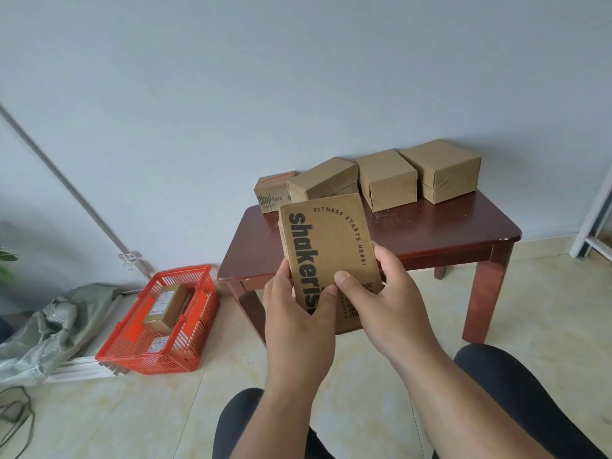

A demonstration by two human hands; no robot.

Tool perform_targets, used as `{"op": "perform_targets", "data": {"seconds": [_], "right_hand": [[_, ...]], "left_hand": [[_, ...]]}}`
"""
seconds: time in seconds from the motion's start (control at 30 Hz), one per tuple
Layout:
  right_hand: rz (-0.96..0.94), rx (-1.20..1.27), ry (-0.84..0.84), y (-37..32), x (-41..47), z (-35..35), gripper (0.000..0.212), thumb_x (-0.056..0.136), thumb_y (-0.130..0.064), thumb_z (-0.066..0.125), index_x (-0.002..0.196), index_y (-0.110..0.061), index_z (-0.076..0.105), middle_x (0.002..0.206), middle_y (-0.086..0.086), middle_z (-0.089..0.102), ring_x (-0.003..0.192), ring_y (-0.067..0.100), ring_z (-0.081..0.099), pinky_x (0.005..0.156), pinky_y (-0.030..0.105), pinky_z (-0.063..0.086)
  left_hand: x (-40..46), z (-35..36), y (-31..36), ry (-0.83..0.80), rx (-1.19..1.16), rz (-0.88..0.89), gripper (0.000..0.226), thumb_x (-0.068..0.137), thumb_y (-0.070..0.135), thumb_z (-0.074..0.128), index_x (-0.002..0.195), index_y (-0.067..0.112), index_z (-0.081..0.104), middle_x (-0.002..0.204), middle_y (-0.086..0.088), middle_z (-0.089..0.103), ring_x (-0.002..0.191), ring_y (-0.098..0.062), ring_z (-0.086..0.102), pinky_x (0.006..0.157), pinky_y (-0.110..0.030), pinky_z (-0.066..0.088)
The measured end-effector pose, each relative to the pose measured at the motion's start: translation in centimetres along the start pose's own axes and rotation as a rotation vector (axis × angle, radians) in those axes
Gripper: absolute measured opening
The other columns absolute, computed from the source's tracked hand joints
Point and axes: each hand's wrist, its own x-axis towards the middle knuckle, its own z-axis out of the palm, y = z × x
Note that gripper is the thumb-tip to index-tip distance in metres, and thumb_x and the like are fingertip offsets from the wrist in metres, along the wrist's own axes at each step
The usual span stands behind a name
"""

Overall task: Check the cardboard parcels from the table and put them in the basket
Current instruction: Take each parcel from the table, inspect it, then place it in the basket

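Two bare hands hold a flat cardboard parcel [331, 246] upright in front of the camera, above the near edge of a small dark-red wooden table [447, 226]. The left hand [294, 313] grips the parcel's lower left edge, thumb pressed across the printed face; the right hand [381, 293] clasps the lower right side, thumb on the front and fingers curled behind. The face turned to the camera carries large black lettering reading "shakeris…" and a curved line, "FITNESS STARTS HERE!"

Behind it, four more brown parcels stand along the table's far edge against a pale wall: a small printed box [273, 190] at the left, then a tilted box [326, 180], a taped box [387, 178] and a two-high stack [442, 170] at the right.

On the tiled floor left of the table sits a red plastic basket [185, 356], holding a labelled parcel [165, 308]; a second white label shows lower in the basket. A crumpled grey-green sack [49, 329] lies beside the basket along the wall. The person's knees in dark trousers [516, 392] show at the bottom of the view.
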Motion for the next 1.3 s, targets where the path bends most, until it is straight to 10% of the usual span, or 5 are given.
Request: {"op": "perform_targets", "data": {"seconds": [0.23,0.53,0.93,1.3], "right_hand": [[-0.014,-0.011,-0.038,0.2,-0.6,0.3,0.05,0.096,-0.034,0.076,0.136,-0.045,0.049,0.114,-0.026,0.067,0.096,-0.014,0.062,0.066,0.005,0.05],[-0.04,-0.026,0.014,-1.5,1.5,0.2,0.032,0.089,-0.053,0.076,0.11,-0.039,0.057,0.097,-0.024,0.07,0.089,-0.006,0.066,0.064,0.018,0.051],[-0.134,-0.181,0.003,-2.2,0.7,0.4,0.04,0.09,-0.055,0.073,0.126,-0.04,0.062,0.116,-0.019,0.063,0.105,-0.002,0.06,0.077,0.023,0.052],[-0.131,-0.133,0.025,-3.3,-0.2,0.6,0.035,0.083,-0.062,0.072,0.1,-0.034,0.062,0.094,-0.014,0.07,0.089,-0.004,0.064,0.059,0.013,0.051]], "left_hand": [[1.0,-0.5,0.9,0.09,-0.041,-0.058,0.02,0.089,0.043,0.077,0.105,0.047,0.065,0.11,0.018,0.056,0.097,0.002,0.06,0.078,-0.051,0.063],[1.5,-0.4,0.9,0.096,0.016,0.013,0.038,0.09,0.046,0.076,0.125,0.039,0.063,0.117,0.019,0.052,0.107,0.018,0.045,0.081,-0.01,0.041],[2.4,-0.7,0.7,0.151,-0.075,-0.019,0.032,0.088,0.063,0.068,0.112,0.045,0.057,0.105,0.018,0.069,0.104,-0.009,0.065,0.085,-0.04,0.057],[1.2,-1.4,1.4,0.213,-0.095,-0.032,0.032,0.085,0.064,0.066,0.104,0.039,0.061,0.104,0.016,0.064,0.101,-0.005,0.061,0.079,-0.028,0.051]]}}
